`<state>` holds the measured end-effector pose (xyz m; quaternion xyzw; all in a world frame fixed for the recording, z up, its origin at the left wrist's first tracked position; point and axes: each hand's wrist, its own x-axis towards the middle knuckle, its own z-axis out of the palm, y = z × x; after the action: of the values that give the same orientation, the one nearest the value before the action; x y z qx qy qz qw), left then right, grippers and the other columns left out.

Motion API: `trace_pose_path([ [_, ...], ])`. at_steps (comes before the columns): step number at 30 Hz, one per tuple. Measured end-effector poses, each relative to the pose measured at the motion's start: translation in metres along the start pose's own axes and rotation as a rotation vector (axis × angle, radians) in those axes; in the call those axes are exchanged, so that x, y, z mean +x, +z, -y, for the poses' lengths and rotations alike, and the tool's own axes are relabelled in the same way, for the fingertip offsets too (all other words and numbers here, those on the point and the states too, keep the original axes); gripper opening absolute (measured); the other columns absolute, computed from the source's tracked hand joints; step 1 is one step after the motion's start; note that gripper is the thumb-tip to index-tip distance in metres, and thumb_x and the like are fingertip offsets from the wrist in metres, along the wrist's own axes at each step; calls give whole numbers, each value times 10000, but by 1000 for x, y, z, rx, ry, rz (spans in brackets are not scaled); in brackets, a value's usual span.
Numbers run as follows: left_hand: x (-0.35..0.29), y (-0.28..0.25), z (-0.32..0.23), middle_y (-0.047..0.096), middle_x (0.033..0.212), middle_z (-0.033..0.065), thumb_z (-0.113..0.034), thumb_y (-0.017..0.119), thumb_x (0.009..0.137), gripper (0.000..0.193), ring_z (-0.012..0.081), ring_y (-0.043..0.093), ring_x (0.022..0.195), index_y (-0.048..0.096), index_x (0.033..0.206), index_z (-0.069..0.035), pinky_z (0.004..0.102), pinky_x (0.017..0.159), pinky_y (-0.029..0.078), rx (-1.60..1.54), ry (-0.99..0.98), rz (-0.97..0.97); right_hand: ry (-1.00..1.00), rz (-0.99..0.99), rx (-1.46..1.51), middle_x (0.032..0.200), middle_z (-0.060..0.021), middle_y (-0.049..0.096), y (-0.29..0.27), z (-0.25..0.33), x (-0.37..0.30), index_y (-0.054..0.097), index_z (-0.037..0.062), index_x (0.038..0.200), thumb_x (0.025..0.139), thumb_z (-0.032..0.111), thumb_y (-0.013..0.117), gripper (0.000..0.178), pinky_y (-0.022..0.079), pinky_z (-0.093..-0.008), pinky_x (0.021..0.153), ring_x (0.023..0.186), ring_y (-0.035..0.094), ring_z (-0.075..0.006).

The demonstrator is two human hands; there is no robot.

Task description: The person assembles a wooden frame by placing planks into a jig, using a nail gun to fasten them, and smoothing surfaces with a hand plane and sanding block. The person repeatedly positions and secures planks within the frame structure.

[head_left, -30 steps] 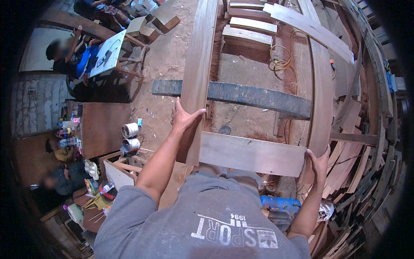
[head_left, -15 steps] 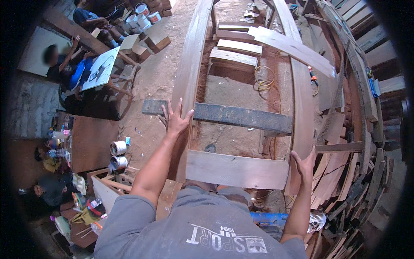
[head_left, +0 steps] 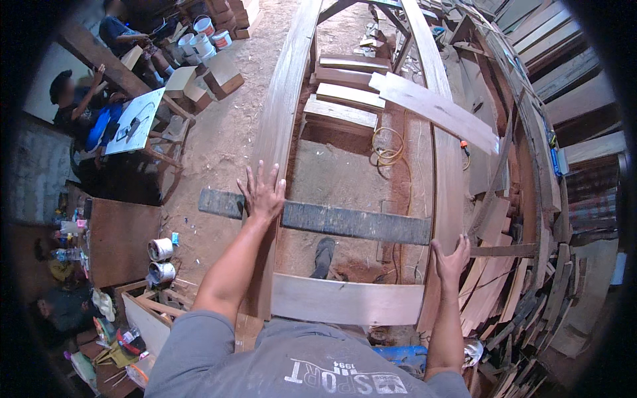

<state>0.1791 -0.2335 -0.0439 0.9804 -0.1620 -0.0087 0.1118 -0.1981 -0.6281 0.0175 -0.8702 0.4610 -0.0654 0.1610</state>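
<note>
Two long wooden boards run away from me, joined at the near end by a pale crosspiece [head_left: 348, 300]. My left hand [head_left: 264, 198] lies with fingers spread on the left board [head_left: 282, 116]. At the near outer edge of the right board [head_left: 448, 179] rests my right hand [head_left: 451, 262], its thumb and fingers apart. A dark, worn plank [head_left: 355, 220] crosses beneath both boards. Between them, on the ground, a dark-clad foot [head_left: 324, 255] shows.
Beyond the dark plank are stacked wood blocks [head_left: 342, 109] and a coiled yellow hose [head_left: 387, 147]. A loose board [head_left: 438, 109] lies across the right board. Lumber [head_left: 517, 285] piles up at right. Paint cans [head_left: 160, 250] stand at left; people sit near a white-topped table [head_left: 136, 119].
The boards and crosspiece now sit lower and a little left in view. Both hands remain on the boards. The foot between the boards shows more fully.
</note>
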Motion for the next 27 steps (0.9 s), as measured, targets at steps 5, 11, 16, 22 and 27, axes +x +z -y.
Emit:
trace_pose_path([
  [5,76,2,-7,226,1728,148,-567,538,1005,617,516,93,1577,480,1573,-332,762,1207,15,26,-10,-105,40,180,736,1452,-225,558,35,107,99,553,-51,1407,997,507,680,704,462,-450,1110,1316,573,-353],
  [11,111,5,-40,159,1755,84,-524,589,988,676,536,111,1566,359,1617,-436,772,1182,168,90,-92,41,407,358,1504,1619,-283,354,128,171,265,261,-87,1566,1021,494,649,886,425,-459,1197,1446,460,-398],
  [16,113,-3,-44,136,1762,63,-485,613,978,691,546,116,1558,354,1617,-446,793,1149,213,78,-104,66,603,178,1753,1512,-251,460,161,215,343,375,3,1541,1013,454,675,757,425,-496,1186,1392,495,-399],
  [22,107,-2,-37,133,1762,69,-417,656,937,738,544,107,1561,369,1617,-422,784,1157,206,72,-107,66,671,102,1871,1215,-77,681,178,228,370,621,100,1289,1012,398,693,413,502,-458,1006,1042,659,-270],
  [27,112,2,-37,157,1756,65,-403,689,911,774,535,116,1561,370,1617,-419,769,1171,213,64,-78,22,641,25,1939,1222,-61,709,185,221,380,621,121,1318,1019,349,688,382,507,-439,1054,1135,647,-253],
])
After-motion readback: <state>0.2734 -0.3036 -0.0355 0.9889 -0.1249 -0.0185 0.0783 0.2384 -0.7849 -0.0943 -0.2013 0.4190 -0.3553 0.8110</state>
